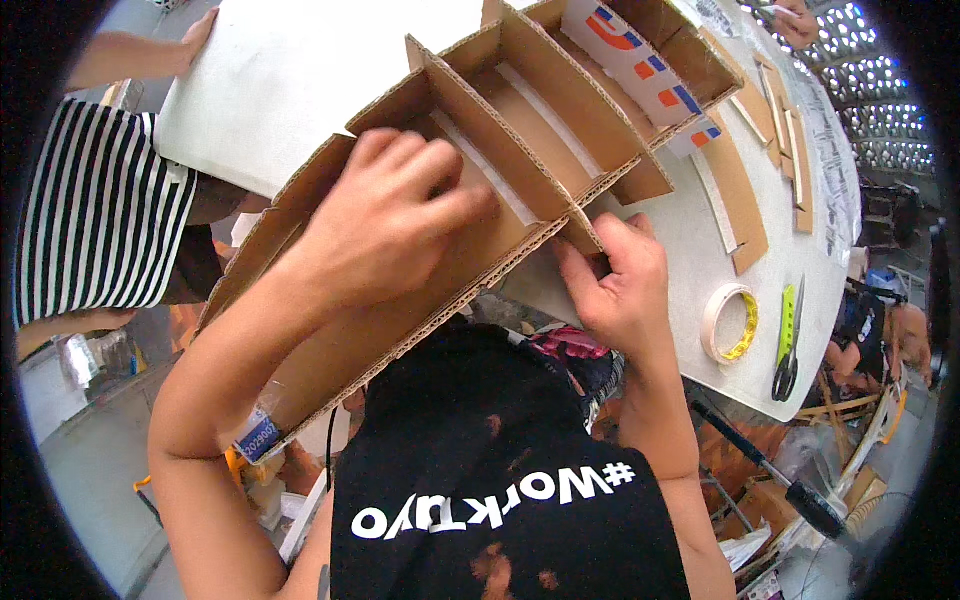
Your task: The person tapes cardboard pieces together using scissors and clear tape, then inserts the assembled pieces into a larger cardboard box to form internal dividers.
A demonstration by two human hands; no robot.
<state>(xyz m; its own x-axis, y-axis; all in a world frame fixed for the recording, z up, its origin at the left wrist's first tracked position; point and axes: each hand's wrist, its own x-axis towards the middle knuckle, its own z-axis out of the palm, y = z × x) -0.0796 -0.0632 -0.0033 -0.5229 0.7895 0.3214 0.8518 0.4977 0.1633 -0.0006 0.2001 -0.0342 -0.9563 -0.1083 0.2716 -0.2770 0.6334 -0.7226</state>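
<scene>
A long brown cardboard frame (480, 262) slants across the view above my lap, its far end over the white table. Upright cardboard dividers (500, 140) cross it and split it into compartments. White strips (520, 203) run along the feet of some dividers. My left hand (400, 195) reaches inside the frame with fingers curled beside the nearest divider; whatever they pinch is hidden. At the frame's near edge, my right hand (622, 275) is closed around the projecting end of that divider (583, 232), thumb on one side.
On the white table (690, 350) lie a tape roll (712, 325), a green cutter (787, 315), black-handled scissors (786, 378) and several loose cardboard pieces (738, 205). Another person's hand (197, 42) rests at the table's left edge; a further hand (795, 22) shows at the far right.
</scene>
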